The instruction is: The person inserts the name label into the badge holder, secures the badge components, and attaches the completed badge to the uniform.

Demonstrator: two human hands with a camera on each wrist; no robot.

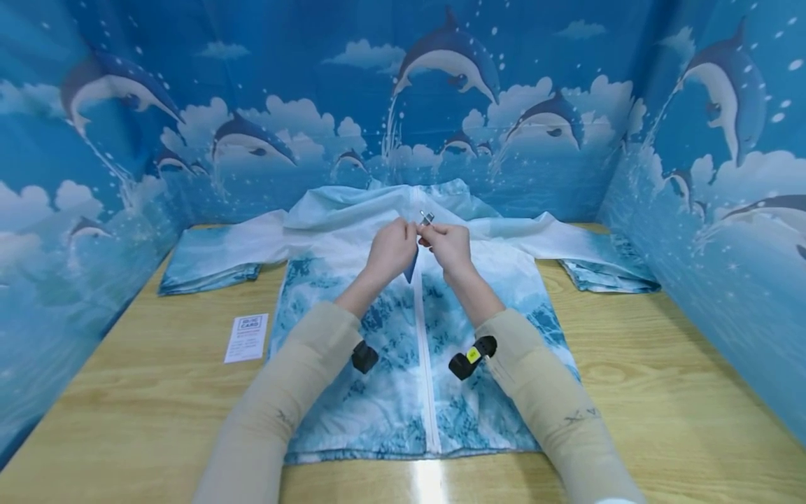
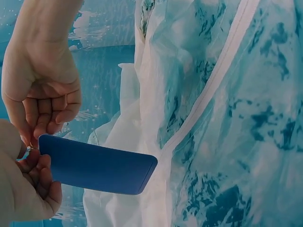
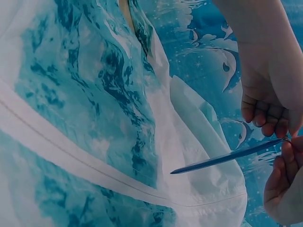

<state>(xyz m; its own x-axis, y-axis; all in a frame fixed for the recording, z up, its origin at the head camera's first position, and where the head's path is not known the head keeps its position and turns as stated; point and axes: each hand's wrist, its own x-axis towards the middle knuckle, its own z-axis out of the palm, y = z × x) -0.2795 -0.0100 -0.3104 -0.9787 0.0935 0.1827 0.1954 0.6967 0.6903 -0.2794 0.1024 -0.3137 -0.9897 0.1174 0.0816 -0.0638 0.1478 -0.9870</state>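
Observation:
A flat blue card holder [image 2: 99,165] with rounded corners hangs down between the two hands, over the front of a jacket. A small metal clip [image 1: 427,218] sticks up above the fingertips. My left hand [image 1: 392,248] pinches the near end of the card holder. Fingertip to fingertip with it, my right hand [image 1: 448,246] pinches the clip's lower part, its other fingers curled. The joint between clip and holder is mostly hidden by the fingers. Below lies a blue-and-white zip jacket [image 1: 485,378], front up, sleeves out to both sides with their ends folded.
A white printed paper card [image 1: 248,338] lies on the wooden table [image 1: 157,420], left of the jacket. Curtains [image 1: 352,84] with dolphins enclose the back and both sides. A white zipper [image 1: 423,350] runs down the jacket's middle.

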